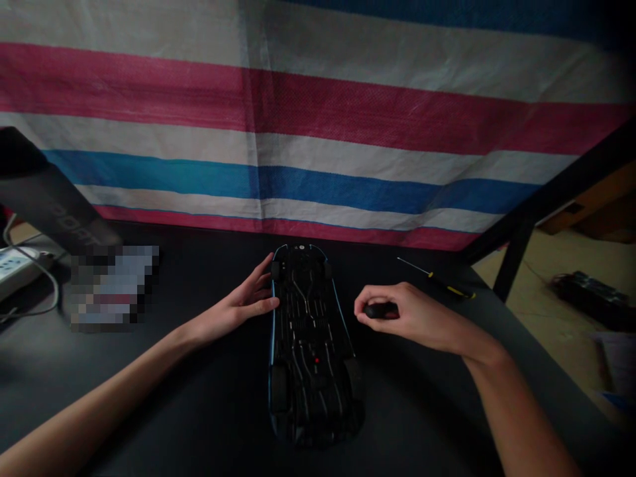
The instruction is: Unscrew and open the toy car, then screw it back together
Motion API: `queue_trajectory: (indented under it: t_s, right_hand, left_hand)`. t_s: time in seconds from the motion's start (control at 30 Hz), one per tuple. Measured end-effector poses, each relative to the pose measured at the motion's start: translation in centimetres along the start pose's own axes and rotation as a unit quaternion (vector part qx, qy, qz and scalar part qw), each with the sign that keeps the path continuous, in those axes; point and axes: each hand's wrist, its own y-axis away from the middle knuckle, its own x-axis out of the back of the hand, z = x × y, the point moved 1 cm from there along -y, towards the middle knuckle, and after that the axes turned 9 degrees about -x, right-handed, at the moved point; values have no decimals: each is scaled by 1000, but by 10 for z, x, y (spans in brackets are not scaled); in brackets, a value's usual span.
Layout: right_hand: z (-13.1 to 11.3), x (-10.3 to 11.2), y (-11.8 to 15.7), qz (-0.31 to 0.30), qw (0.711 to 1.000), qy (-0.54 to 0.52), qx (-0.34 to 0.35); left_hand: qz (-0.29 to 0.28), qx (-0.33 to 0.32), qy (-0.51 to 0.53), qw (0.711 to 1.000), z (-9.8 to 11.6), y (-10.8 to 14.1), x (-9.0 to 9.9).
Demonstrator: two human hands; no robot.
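Note:
A toy car (311,324) lies upside down on the dark table (209,391), its black underside facing up and blue edges showing along its sides. My left hand (243,301) touches the car's left side near the far end, fingers apart and holding nothing. To the right of the car, my right hand (412,315) is closed around a black handle (380,310); the rest of that tool is hidden. A screwdriver (444,283) with a black and yellow handle lies beyond my right hand, its thin shaft pointing away to the left.
At the left are a dark bottle (54,199), a white power strip (20,268) with cables, and a blurred-out flat object (122,288). A striped sheet (298,159) hangs behind the table. A black frame post (514,258) stands at the right edge.

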Motion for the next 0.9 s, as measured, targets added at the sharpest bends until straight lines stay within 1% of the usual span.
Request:
queue_trajectory:
  t_s: [0.07,0.13,0.23,0.33,0.4,0.47,0.6,0.77,0.9]
  right_hand:
    - [-9,-3,-2,1,1000,-29,13]
    - [-23,-7,-6,-4,998,-55,29]
    - [-50,-18,-16,-36,994,-76,68]
    - [-73,-28,-32,-71,991,-55,98]
    - [-81,-34,-43,-60,993,-15,101]
    - [-85,-38,-52,-50,993,19,104]
    - [-89,-43,-63,-58,991,47,114]
    - [-93,-44,-66,-64,989,80,110]
    - [-90,-43,-68,-69,990,68,107]
  left_hand:
    - [-4,-2,8,1000,-1,0,2]
    - [-9,-3,12,1000,-3,0,4]
    - [-12,-4,14,1000,-4,0,6]
    - [-7,-1,20,1000,-4,0,6]
    - [-7,-1,29,1000,-3,0,6]
    - [-14,-7,38,999,-3,0,5]
    - [-19,-11,49,999,-6,1,7]
    - [-18,-14,68,997,-8,1,9]
    - [-21,-9,73,997,-7,0,8]
